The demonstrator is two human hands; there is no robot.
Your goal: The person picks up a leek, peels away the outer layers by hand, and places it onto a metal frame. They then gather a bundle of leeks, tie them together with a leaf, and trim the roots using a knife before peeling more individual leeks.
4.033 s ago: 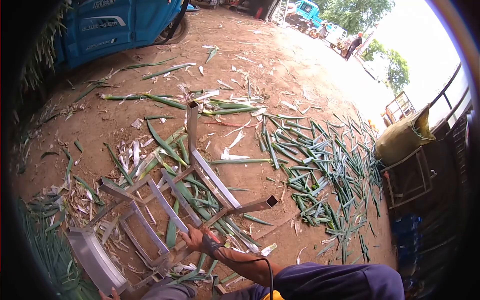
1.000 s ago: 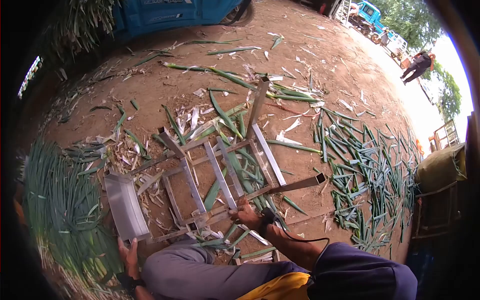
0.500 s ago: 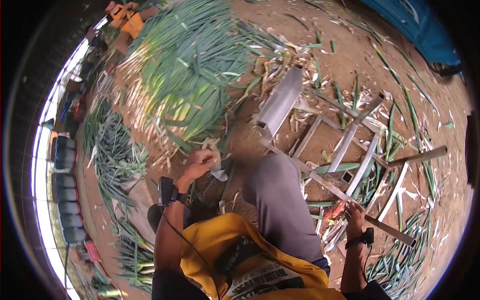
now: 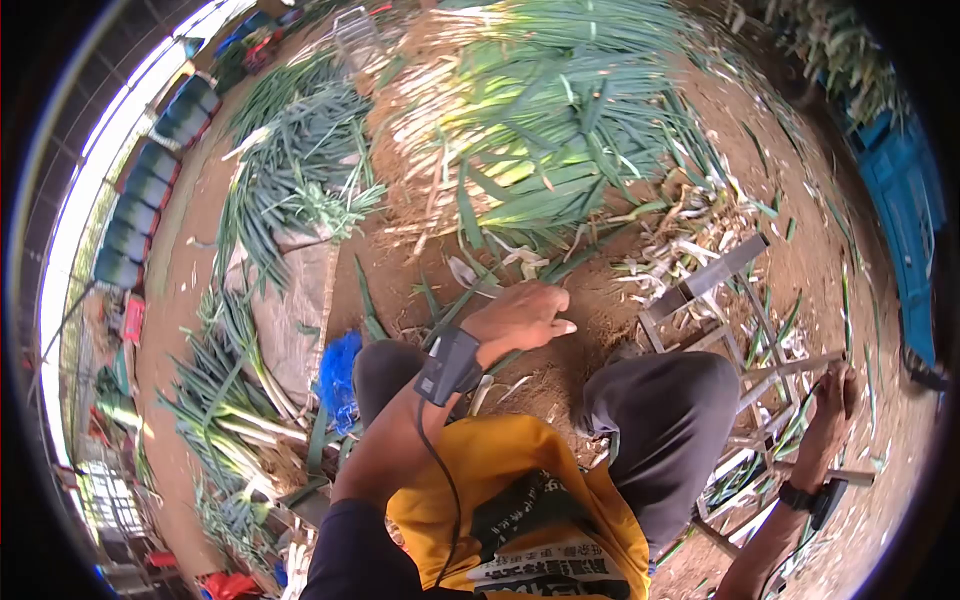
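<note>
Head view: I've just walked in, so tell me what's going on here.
A person in a yellow apron is down low with bent knees among piles of green onions. The left hand is out in front, short of the biggest pile; whether it holds anything is unclear. The right hand is at a leg of the metal frame, which is beside the right knee; its grip can't be made out.
</note>
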